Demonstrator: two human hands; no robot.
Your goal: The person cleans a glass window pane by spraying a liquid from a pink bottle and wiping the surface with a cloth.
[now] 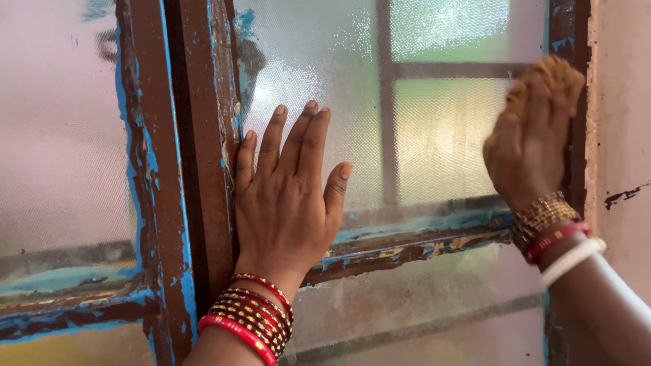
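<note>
My left hand (288,196) lies flat, fingers spread upward, against the frosted glass pane (339,115) and the lower brown crossbar (413,245) of a window. Red and gold bangles ring that wrist. My right hand (525,159) presses a brown scrub pad (553,78) against the glass near the pane's right edge, next to the right frame post. That wrist wears gold, red and white bangles. The wooden frame is brown with peeling blue paint.
A thick vertical frame post (193,149) stands left of my left hand, with another frosted pane (61,135) beyond it. A pinkish plaster wall (624,135) with a dark crack runs along the right. A lower pane (420,305) sits under the crossbar.
</note>
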